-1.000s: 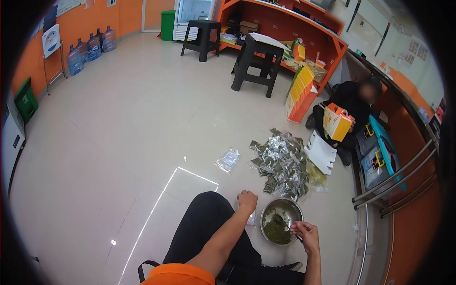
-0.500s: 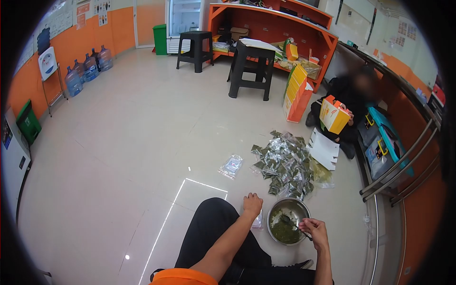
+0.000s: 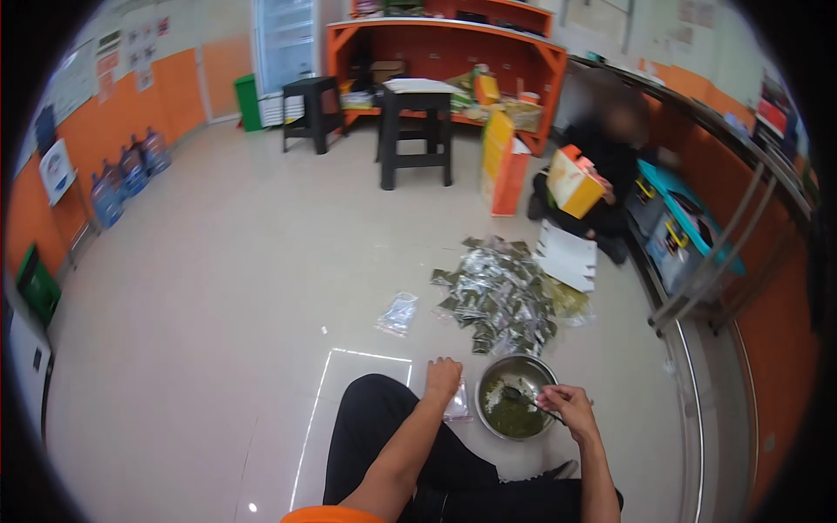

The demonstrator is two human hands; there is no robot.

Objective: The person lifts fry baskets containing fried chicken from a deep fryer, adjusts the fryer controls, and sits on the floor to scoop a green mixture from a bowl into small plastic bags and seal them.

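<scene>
My right hand [image 3: 568, 410] pinches the handle of a dark spoon [image 3: 514, 396] whose head rests in a steel bowl [image 3: 537, 373]. Crumbly green material [image 3: 514, 422] covers the bowl's bottom. Left of the bowl, my left hand [image 3: 444, 378] has its fingers curled downward; their tips are hidden, so anything in them cannot be made out. Just beside that hand, clear plastic bags [image 3: 458, 404] lie on the floor. Beyond the bowl spreads a heap of small clear packets [image 3: 499, 296] with green contents.
Another pack of clear bags [image 3: 398, 314] lies farther left on the floor. A seated person [image 3: 602, 144] holds a yellow-orange box [image 3: 575, 183] behind a white cardboard sheet [image 3: 565, 254]. Black stools [image 3: 417, 139] stand at the back; a metal-legged counter [image 3: 711, 248] runs along the right.
The view has turned slightly right and tilted up, moving the scene leftward. Both hands stay near the bowl, and the spoon remains in it.
</scene>
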